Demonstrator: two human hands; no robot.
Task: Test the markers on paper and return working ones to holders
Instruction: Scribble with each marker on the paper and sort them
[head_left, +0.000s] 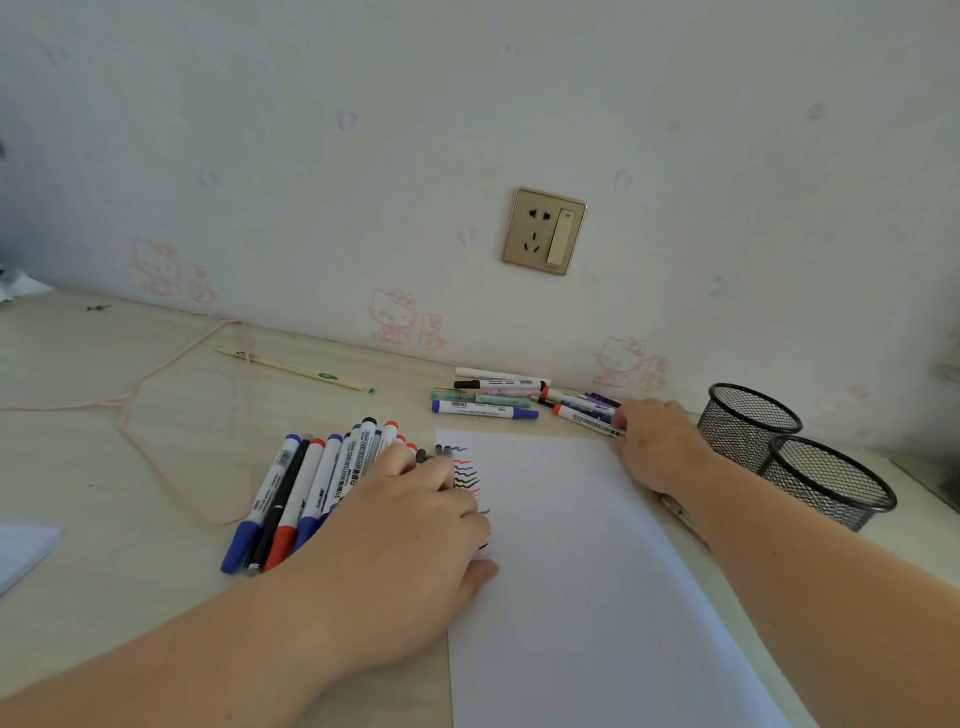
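A white sheet of paper (571, 571) lies in front of me with short coloured squiggles (466, 470) near its top left corner. My left hand (410, 530) rests flat over a row of whiteboard markers (296, 499) beside the paper's left edge. A second group of markers (485, 400) lies by the wall beyond the paper. My right hand (657, 447) reaches to the right end of that group and grips a red-capped whiteboard marker (584, 417). Two black mesh holders (748, 421) (831, 483) stand at the right, both looking empty.
A pink cord (145, 395) loops across the left of the desk, with a wooden pencil (296, 370) near it. A white pad (21, 551) sits at the left edge. A gold wall socket (544, 231) is on the wall.
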